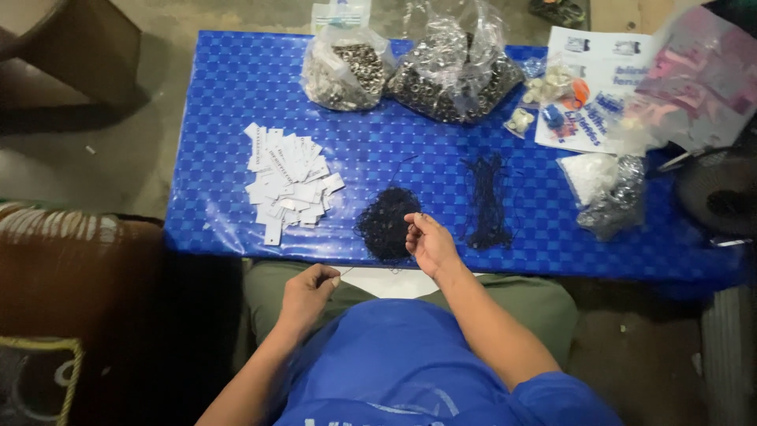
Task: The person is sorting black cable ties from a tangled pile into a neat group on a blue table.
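Left hand (306,290) pinched on thin thread, right hand (430,243) half-open over string pile (386,223) at 12 — could easily snag.

Seated person viewed from above. Left hand (306,293): held low near the lap, fingers curled inward with thumb and forefinger pinched together (whatever lies between them is too fine to identify); forearm bare, angled up from lower left. Right hand (430,243): raised further forward, palm turned leftward, fingertips drawn together; bare forearm running diagonally back to a blue short sleeve.
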